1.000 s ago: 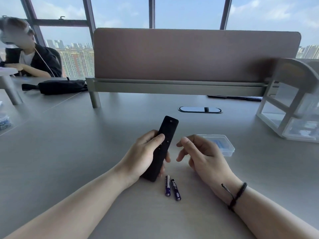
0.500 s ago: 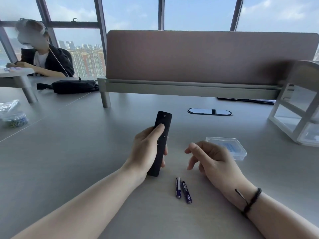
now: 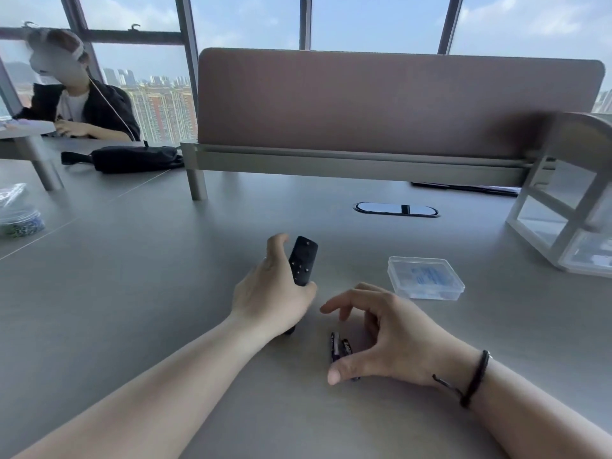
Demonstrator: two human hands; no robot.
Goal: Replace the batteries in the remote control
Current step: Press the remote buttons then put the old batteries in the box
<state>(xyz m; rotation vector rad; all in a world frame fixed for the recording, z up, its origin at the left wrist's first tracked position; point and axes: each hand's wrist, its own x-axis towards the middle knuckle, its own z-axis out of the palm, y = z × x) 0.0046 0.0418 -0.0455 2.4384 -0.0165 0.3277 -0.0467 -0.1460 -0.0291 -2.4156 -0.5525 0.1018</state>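
Observation:
My left hand [image 3: 275,293] grips a slim black remote control [image 3: 303,265], button side up, its far end raised above the grey table [image 3: 132,293]. Two small purple batteries [image 3: 339,347] lie side by side on the table just right of my left wrist. My right hand [image 3: 381,336] hovers over them with fingers loosely spread and the thumb low in front of the batteries; it holds nothing. The near ends of the batteries are hidden behind the thumb.
A clear plastic box [image 3: 425,278] lies to the right of the remote. A white shelf rack [image 3: 563,213] stands at far right. A brown desk divider [image 3: 381,104] crosses the back. A person [image 3: 73,97] sits at far left beside a black pouch [image 3: 132,159].
My left hand has tilted the remote so its far end points more upward. My right hand has dropped down over the two batteries, thumb in front of them.

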